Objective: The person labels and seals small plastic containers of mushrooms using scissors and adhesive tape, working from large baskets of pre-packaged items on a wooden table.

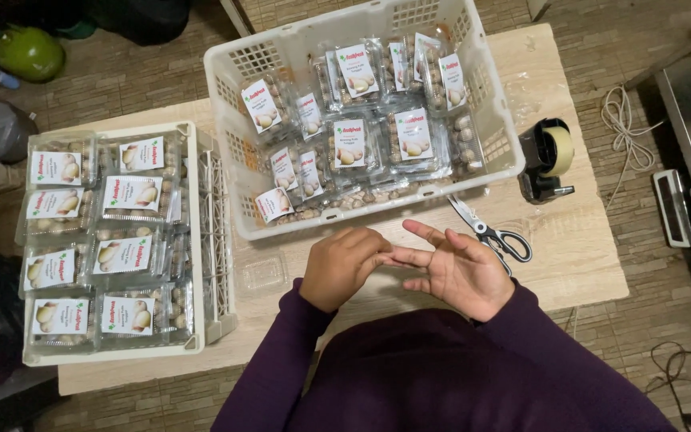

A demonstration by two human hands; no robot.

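My left hand is curled and its fingertips touch a finger of my right hand, which lies palm up with fingers spread above the wooden table. Neither hand holds anything. Just beyond them stands a white plastic crate with several clear labelled packs of round brown items piled loosely inside. Both arms wear purple sleeves.
A second white crate at the left holds neat rows of the same packs. An empty clear pack lies by my left hand. Scissors and a tape dispenser sit at the right. Cables lie on the brick floor.
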